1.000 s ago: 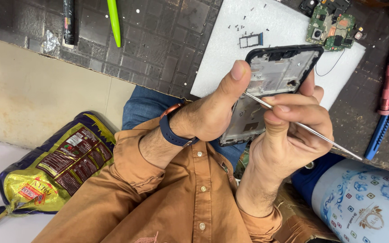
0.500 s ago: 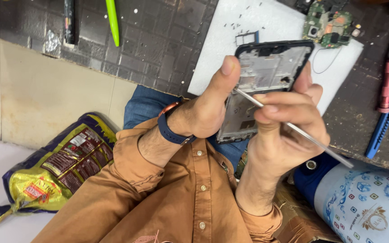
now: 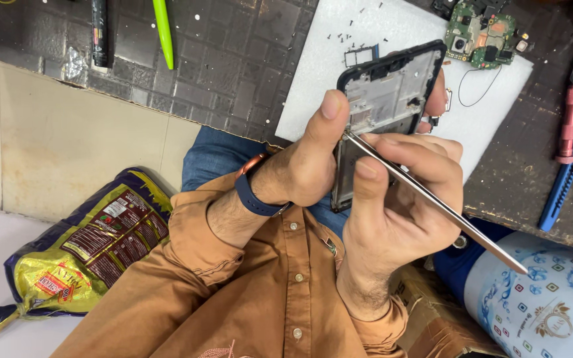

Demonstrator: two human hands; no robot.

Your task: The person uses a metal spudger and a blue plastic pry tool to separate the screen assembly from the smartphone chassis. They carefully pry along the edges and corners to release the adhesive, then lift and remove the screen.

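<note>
Nearest to you, your right hand (image 3: 406, 199) is closed on a pair of metal tweezers (image 3: 432, 199), fingers pinched along the shaft. The rear end of the tweezers points out past your palm toward the patterned blue and white container (image 3: 545, 305) at your right; the tip lies at the lower inner face of the phone frame (image 3: 382, 113), just beside your left thumb.

Your left hand (image 3: 306, 162) is clamped on the phone frame, thumb pressed over its near long edge and fingertips showing behind its far edge. A dark blue wristband (image 3: 253, 195) sits on that wrist, above the rolled orange sleeve (image 3: 200, 245). The frame is held tilted in the air over the near edge of the table (image 3: 233, 59), open side toward you.

A yellow and purple foil bag (image 3: 81, 252) lies on the floor at your left.

Farther out, a white mat (image 3: 379, 33) lies on the table beneath the frame, carrying small loose screws and, at its far right corner, a green circuit board (image 3: 482, 36). A red screwdriver (image 3: 568, 122) and a blue tool (image 3: 565, 179) lie near the table's right edge. A green stylus (image 3: 162, 30) and a black pen-shaped tool (image 3: 99, 30) lie toward the far left.
</note>
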